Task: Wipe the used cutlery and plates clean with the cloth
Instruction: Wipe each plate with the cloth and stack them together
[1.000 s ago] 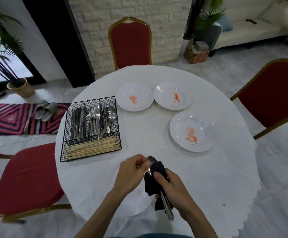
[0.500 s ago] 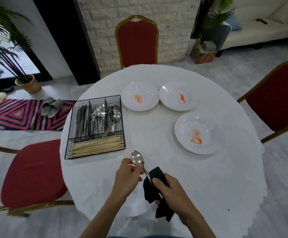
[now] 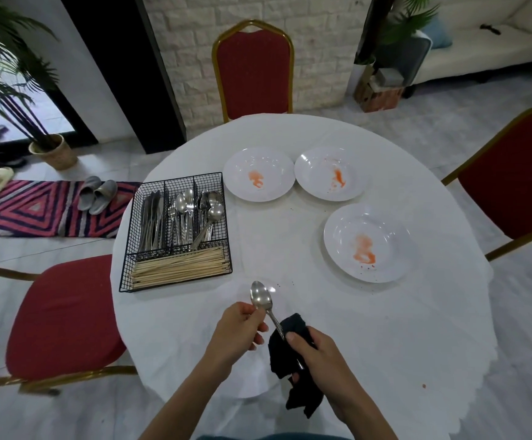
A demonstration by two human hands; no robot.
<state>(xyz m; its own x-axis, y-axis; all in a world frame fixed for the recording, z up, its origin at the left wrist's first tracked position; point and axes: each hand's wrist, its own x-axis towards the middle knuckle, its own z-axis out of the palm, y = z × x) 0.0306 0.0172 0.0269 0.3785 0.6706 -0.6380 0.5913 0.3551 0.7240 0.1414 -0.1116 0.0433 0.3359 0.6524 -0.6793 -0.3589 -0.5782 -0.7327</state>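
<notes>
soft even daylight, sharp centre, wide-angle bending at edges.

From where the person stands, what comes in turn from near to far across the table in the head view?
The black cloth, spoon, nearest stained plate, then far-left stained plate and far-right stained plate level with each other, then the red chair.

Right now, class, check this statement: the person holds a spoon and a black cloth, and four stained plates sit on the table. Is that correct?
No. The head view shows three stained plates, not four. The spoon, black cloth and table are as stated.
</notes>
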